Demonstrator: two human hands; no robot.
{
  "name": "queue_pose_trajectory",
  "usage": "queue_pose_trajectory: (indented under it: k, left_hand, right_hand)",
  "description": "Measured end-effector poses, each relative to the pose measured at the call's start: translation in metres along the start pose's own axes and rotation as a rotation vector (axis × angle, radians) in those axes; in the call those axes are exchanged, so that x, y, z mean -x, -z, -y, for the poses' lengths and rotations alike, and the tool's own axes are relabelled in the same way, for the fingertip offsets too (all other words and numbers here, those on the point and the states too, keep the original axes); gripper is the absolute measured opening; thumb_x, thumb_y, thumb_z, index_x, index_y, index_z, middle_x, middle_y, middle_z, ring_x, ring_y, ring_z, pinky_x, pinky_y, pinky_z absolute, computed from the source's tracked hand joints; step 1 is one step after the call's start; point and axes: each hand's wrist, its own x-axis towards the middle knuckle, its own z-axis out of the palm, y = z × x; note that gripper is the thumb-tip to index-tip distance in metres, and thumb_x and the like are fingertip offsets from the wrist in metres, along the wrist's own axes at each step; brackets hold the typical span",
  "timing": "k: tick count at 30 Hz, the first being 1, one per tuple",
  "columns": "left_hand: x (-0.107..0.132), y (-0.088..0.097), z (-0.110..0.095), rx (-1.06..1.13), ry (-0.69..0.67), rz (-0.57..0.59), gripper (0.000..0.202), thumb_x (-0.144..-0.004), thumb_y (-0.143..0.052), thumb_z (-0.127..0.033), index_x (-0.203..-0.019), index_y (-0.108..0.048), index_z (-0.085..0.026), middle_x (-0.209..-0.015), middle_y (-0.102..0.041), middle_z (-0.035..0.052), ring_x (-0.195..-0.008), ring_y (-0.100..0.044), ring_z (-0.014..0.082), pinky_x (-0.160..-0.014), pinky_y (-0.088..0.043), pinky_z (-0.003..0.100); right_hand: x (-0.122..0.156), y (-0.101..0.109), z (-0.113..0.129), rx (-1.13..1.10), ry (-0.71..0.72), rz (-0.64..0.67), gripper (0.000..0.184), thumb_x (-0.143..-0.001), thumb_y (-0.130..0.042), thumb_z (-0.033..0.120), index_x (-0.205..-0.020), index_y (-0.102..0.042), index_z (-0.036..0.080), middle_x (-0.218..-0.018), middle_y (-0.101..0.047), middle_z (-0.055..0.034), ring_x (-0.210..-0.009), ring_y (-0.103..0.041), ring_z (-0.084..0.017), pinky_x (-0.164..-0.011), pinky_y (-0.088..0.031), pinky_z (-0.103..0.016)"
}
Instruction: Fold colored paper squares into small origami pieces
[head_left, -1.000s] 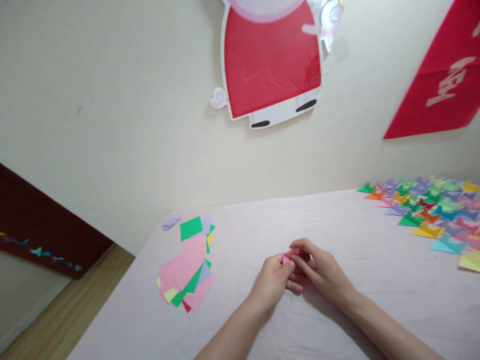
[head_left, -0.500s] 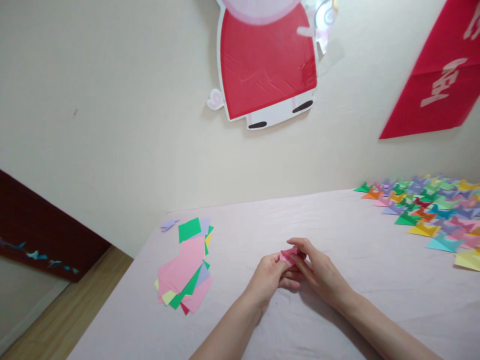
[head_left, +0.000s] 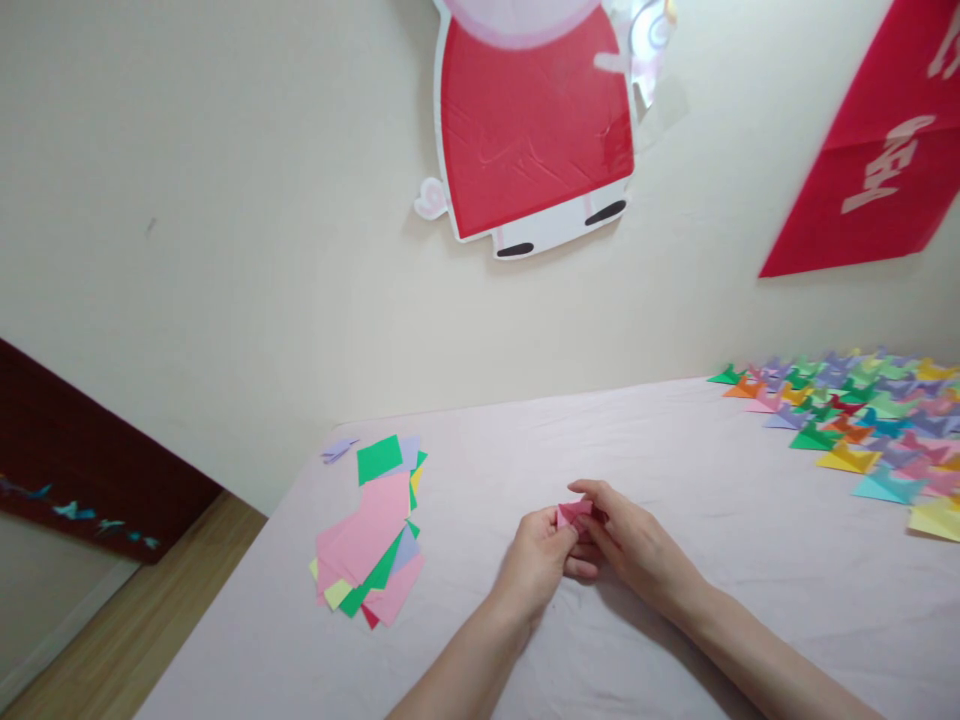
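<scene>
Pink folded paper (head_left: 574,513), one: above the surface (head_left: 480,450), well in from its left edge; broader face showing than a second ago, folding seemingly unfinished. Left hand (head_left: 537,555), right hand (head_left: 637,540): fingers pinching it.

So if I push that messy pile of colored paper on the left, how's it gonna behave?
The pile of colored paper would probably spread rather than move as one block, since its sheets overlap loosely at different angles. Each sheet looks thin, so likely light and easily bent. Rolling seems unlikely, as everything in it lies flat.
</scene>
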Motion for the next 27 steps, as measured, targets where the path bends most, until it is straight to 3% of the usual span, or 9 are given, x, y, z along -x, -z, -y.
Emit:
queue_pose_trajectory:
  k: [4, 7, 12, 14, 19, 27]
  left_hand:
    - [0.000, -0.002, 0.001, -0.014, 0.004, 0.002, 0.058, -0.072, -0.067, -0.060, -0.095, -0.064, -0.008, -0.081, -0.072, 0.0140, -0.071, -0.069, 0.0199, -0.059, -0.047, 0.024]
    - [0.002, -0.003, -0.001, -0.021, 0.002, 0.011, 0.056, -0.072, -0.066, -0.059, -0.096, -0.066, -0.008, -0.082, -0.072, 0.0142, -0.073, -0.070, 0.0211, -0.060, -0.048, 0.025]
    - [0.003, -0.005, -0.003, -0.037, -0.014, 0.026, 0.042, -0.073, -0.063, -0.047, -0.090, -0.068, -0.010, -0.081, -0.072, 0.0113, -0.068, -0.068, 0.0184, -0.058, -0.046, 0.023]
    - [0.003, -0.004, -0.002, -0.051, -0.016, 0.033, 0.039, -0.073, -0.062, -0.045, -0.087, -0.068, -0.010, -0.080, -0.072, 0.0106, -0.065, -0.067, 0.0174, -0.057, -0.046, 0.023]
    - [0.003, -0.003, -0.003, -0.070, 0.000, 0.072, 0.035, -0.071, -0.060, -0.039, -0.089, -0.069, -0.010, -0.081, -0.072, 0.0103, -0.067, -0.067, 0.0175, -0.056, -0.046, 0.023]
    - [0.007, -0.001, -0.015, -0.059, 0.043, 0.176, 0.040, -0.076, -0.061, -0.046, -0.092, -0.071, -0.011, -0.079, -0.073, 0.0113, -0.066, -0.068, 0.0174, -0.057, -0.046, 0.023]
  right_hand:
    - [0.001, 0.006, 0.001, -0.021, -0.044, 0.021, 0.027, -0.097, -0.035, 0.029, -0.116, -0.053, 0.022, -0.070, -0.068, -0.0003, -0.057, -0.065, -0.016, -0.055, -0.050, -0.025]
    - [0.002, 0.009, 0.002, 0.014, -0.033, 0.003, 0.029, -0.100, -0.031, 0.029, -0.116, -0.053, 0.021, -0.064, -0.064, 0.0021, -0.052, -0.062, -0.015, -0.053, -0.048, -0.024]
    - [-0.002, 0.012, 0.007, 0.191, 0.199, -0.080, 0.019, -0.092, -0.049, 0.029, -0.105, -0.060, 0.021, -0.082, -0.066, -0.0050, -0.075, -0.064, -0.020, -0.067, -0.051, -0.030]
    - [-0.003, 0.012, 0.010, 0.198, 0.216, -0.054, 0.016, -0.091, -0.049, 0.026, -0.100, -0.062, 0.021, -0.084, -0.065, -0.0061, -0.078, -0.063, -0.021, -0.068, -0.050, -0.030]
    - [-0.003, 0.011, 0.011, 0.054, 0.097, 0.043, 0.019, -0.090, -0.047, 0.021, -0.088, -0.065, 0.021, -0.077, -0.065, -0.0027, -0.070, -0.062, -0.017, -0.064, -0.047, -0.027]
    - [-0.004, 0.011, 0.013, -0.111, -0.050, 0.010, 0.021, -0.081, -0.047, 0.021, -0.075, -0.067, 0.021, -0.064, -0.064, 0.0010, -0.060, -0.058, -0.015, -0.057, -0.043, -0.025]
